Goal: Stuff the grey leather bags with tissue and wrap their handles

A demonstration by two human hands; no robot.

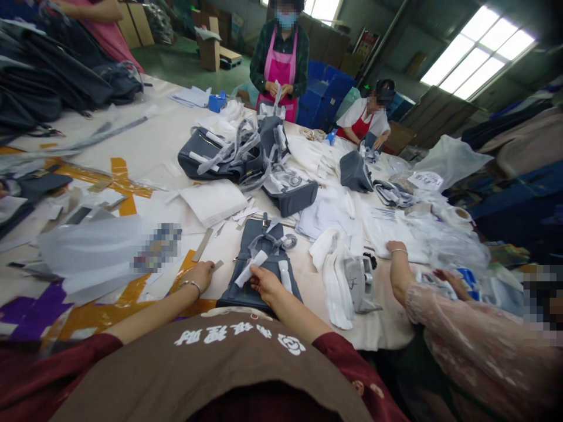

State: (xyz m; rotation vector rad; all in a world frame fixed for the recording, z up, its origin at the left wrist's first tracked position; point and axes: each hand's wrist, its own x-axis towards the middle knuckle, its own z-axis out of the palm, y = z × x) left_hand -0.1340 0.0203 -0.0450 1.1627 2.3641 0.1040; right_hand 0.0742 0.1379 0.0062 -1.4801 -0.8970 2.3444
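Note:
A dark blue-grey backpack lies on the table right in front of me, with plastic-wrapped straps bunched on its upper part. My right hand is over its lower half, thumb and fingers closed on a white paper-wrapped piece that slants across the bag. A second white wrapped piece lies along the bag's right side. Left of the bag, my left hand is low over the table, its fingers pinching a small grey-brown cardboard strip. A longer cardboard strip lies just beyond it.
More bags with wrapped straps are heaped beyond mine. A stack of white sheets lies ahead; white strips hang near the right edge. A co-worker's arm reaches in at right. Other people work at the table's far side.

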